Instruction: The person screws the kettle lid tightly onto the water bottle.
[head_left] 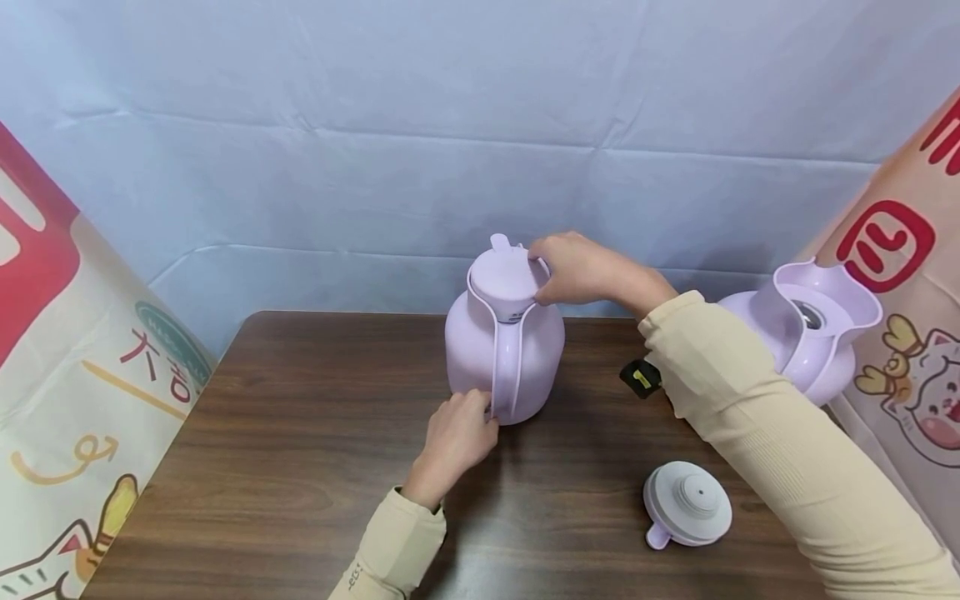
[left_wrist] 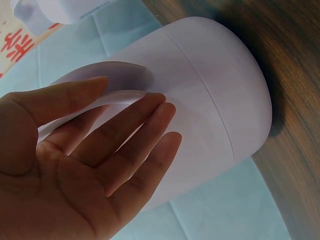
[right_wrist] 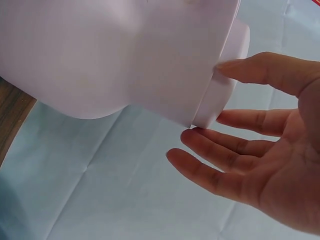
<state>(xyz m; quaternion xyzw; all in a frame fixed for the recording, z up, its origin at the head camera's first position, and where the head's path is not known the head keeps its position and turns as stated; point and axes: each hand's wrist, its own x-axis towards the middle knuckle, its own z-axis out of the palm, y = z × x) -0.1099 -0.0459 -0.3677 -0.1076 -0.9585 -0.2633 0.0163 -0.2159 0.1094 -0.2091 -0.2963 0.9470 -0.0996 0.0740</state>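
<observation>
Pale blue cloth point(head_left: 375, 192) hangs behind a brown wood-grained surface point(head_left: 300, 467). From the head, two lilac jugs show: the upright jug point(head_left: 467, 346), smooth and round-bodied, stands between the hands, and the lidless jug point(head_left: 832, 379) stands right of the right hand point(head_left: 581, 268), partly behind that sleeve. Two lids are visible: the fitted lid point(head_left: 501, 277), its tab raised, sits in the upright jug's mouth under the right hand's fingers, and the loose lid point(head_left: 686, 504) lies underside up, nearer the person than either hand. At the left wrist, the left hand point(head_left: 457, 429) loosely holds the handle point(head_left: 507, 367); one thin seam circles the jug's body beyond the fingertips. At the right wrist, thumb and fingers pinch the fitted lid's edge from opposite sides.
</observation>
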